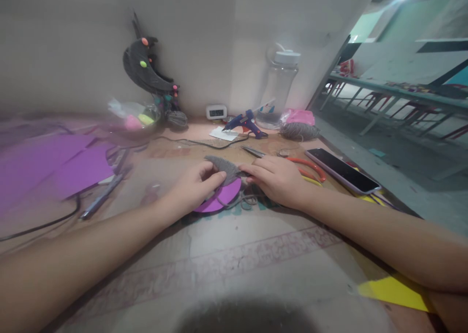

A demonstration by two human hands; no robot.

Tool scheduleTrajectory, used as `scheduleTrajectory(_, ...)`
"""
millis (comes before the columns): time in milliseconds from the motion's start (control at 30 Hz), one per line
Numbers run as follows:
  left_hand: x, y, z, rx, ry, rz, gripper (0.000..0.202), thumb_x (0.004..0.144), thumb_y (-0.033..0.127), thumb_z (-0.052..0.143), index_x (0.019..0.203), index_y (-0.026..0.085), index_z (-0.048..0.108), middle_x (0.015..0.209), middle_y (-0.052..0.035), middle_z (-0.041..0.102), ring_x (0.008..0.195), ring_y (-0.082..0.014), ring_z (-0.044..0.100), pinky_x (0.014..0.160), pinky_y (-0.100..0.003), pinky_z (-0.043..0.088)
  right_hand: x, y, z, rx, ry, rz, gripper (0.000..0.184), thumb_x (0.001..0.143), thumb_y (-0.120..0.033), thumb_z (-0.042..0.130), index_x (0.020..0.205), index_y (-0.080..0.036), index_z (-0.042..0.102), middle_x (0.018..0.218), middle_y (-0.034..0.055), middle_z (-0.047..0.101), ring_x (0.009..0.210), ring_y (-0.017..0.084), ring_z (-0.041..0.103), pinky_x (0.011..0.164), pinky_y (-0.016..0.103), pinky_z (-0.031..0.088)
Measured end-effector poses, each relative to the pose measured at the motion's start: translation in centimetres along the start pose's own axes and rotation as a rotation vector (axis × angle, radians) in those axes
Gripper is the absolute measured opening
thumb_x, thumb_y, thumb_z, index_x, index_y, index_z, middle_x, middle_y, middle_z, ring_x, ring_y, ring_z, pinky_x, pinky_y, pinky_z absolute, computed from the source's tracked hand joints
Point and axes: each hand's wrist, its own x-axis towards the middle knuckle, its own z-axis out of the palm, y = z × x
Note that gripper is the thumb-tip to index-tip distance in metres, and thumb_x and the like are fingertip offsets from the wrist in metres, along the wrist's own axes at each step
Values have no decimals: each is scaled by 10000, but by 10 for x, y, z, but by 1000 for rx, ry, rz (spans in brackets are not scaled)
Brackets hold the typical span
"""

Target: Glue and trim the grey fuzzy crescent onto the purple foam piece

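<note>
Forearms (109, 247) across table (219, 284); grey piece (227, 168) in hand

Left hand (193, 186): holding the grey piece, thumb on top. Right hand (276, 179): narrow, fingertips together on the piece's right end. Grey piece: yarn-faced, mid-table, over a purple disc (224, 194). Strand (248, 201): grey, in loose loops between disc and right hand. Scissors (317, 167): orange-handled, just beyond the right hand. Phone (341, 169): screen up, near the table's right edge. Yellow sheet (397, 294): toward the near right corner. Pen (103, 195): table's left side, beside purple paper (44, 167). Along the back edge, left to right: bowl (133, 133), contents pink and yellow; black crescent (135, 69) with coloured balls; clock (216, 112); glue gun (246, 122), nozzle over white card (224, 133); clear bottle (280, 87), upright, white-lidded; grey yarn ball (300, 131), against pink packet (298, 116). Beyond the right edge: second table (402, 91), with stools.
</note>
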Motion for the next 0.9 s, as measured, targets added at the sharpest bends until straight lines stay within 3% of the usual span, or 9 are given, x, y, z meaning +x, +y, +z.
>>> scheduleTrajectory(267,-1,-4,-1,32,-53,42,275,842,431,535,798,172,618,730,-9,615,638,-156,524,604,-274,400,0,-1,-1,42,30,-2,305,997,-278,400,1115,-158,655,785,61,663,707,163,563,649,284,417)
scheduleTrajectory(467,0,-5,-1,45,-41,21,293,846,446,532,818,171,629,730,-12,632,638,-163,546,611,-278,410,1,-3,-7,112,84,115,319,1000,-310,393,1120,-142,635,846,85,671,766,182,591,672,290,451)
scheduleTrajectory(900,0,-3,0,65,-26,33,298,839,414,531,892,149,657,765,-26,629,661,-166,533,633,-290,420,5,-2,-3,5,109,-9,295,987,-240,428,1026,-100,685,735,63,663,657,160,560,598,271,433)
